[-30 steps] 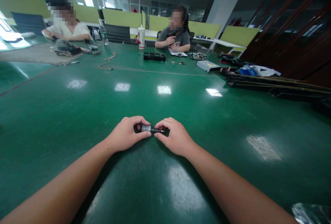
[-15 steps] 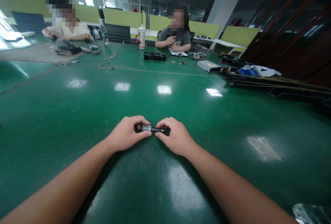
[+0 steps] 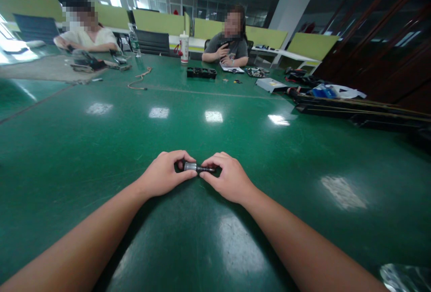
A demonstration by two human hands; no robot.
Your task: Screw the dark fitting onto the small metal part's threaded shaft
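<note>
A small metal part lies sideways between my hands, just over the green table. Its left end is a silver cylinder; its right end is a thin dark shaft with a spring-like coil and a pointed tip. My left hand grips the cylinder between thumb and fingers. Thumb and fingers of my right hand close around the coiled shaft. The fingertips of the two hands are nearly touching.
Two people sit across the table. Before them are a bottle, a white cup, a black part, and a cord. A silver box and long dark bars lie at the right.
My right thumb and fingertips have shifted slightly left along the shaft, closer to the cylinder. My left hand has barely moved.
</note>
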